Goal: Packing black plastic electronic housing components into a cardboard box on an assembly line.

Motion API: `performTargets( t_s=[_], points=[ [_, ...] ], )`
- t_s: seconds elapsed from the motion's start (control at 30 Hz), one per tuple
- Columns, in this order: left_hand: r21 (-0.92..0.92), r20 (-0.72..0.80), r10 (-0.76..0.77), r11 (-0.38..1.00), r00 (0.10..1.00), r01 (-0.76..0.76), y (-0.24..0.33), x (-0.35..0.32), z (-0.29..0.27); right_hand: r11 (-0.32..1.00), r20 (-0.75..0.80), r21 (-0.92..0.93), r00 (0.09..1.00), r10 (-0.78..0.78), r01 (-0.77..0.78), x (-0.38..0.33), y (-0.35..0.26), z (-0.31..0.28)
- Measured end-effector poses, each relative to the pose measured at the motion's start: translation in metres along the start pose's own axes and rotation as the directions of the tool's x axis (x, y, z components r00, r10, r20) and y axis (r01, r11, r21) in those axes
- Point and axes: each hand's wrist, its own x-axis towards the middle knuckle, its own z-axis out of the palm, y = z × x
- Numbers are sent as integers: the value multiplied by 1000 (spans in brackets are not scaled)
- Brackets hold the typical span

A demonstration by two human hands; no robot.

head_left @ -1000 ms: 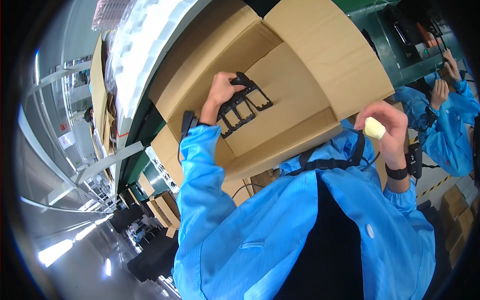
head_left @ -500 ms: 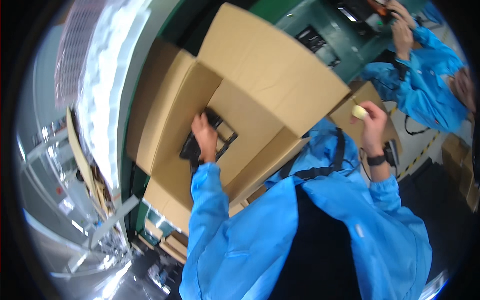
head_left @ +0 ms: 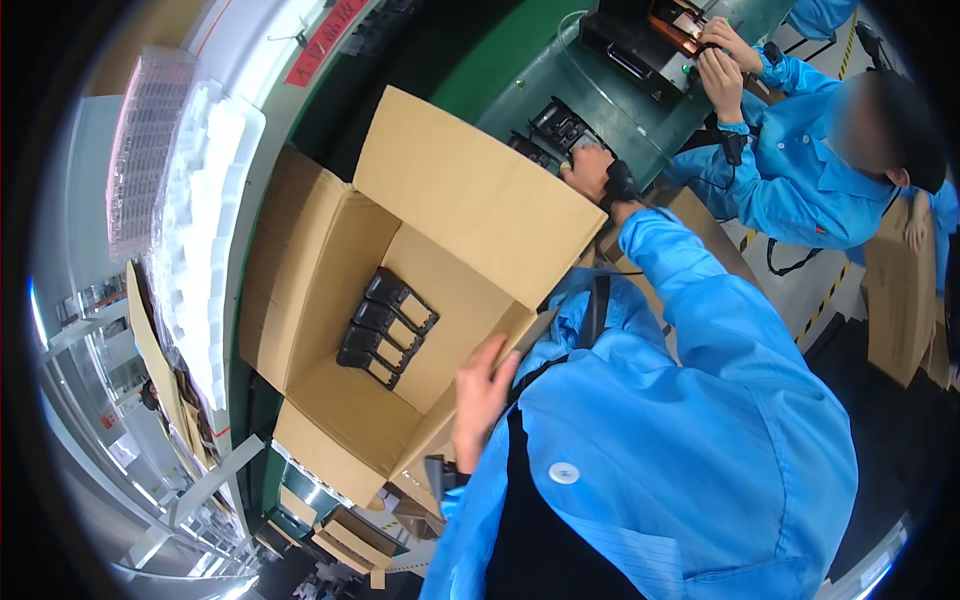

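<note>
Black frames (head_left: pixel 373 316): long axis slanting lower-left; left fingers (head_left: pixel 487 354) parted, right fingers (head_left: pixel 577 180): grip unclear.

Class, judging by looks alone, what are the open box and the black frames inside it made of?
Open box: apparently cardboard, matte brown, judging by its folded flaps.
Black frames: probably moulded plastic, slightly glossy, given their repeated shapes and highlights; painted metal isn't ruled out.

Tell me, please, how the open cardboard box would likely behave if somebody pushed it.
The cardboard box would probably feel light for its size: only a few black frames show inside. Its outspread flaps would likely bend at their creases. The frames, seemingly unfastened, may slide if the box tilts.
</note>
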Motion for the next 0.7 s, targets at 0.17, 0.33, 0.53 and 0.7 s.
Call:
performTargets(
  t_s=[0.17, 0.33, 0.53, 0.7],
  points=[
    [169, -49, -73, 982, 996, 80, -2, -11, 4, 998, -234, 59, 972, 10, 4, -11, -9, 38],
    [207, 5, -19, 978, 1000, 18, -10, -11, 0, 977, -187, -200, 976, -114, 76, 3, 3, 70],
    [161, 68, 36, 986, 997, -46, -17, -5, -4, 937, -180, -81, 919, -350, 341, -8, 12, 65],
    [110, 79, 143, 982, 987, -151, -25, -16, -8, 835, -341, 426, 917, -209, 349, -67, 10, 17]
  ],
)
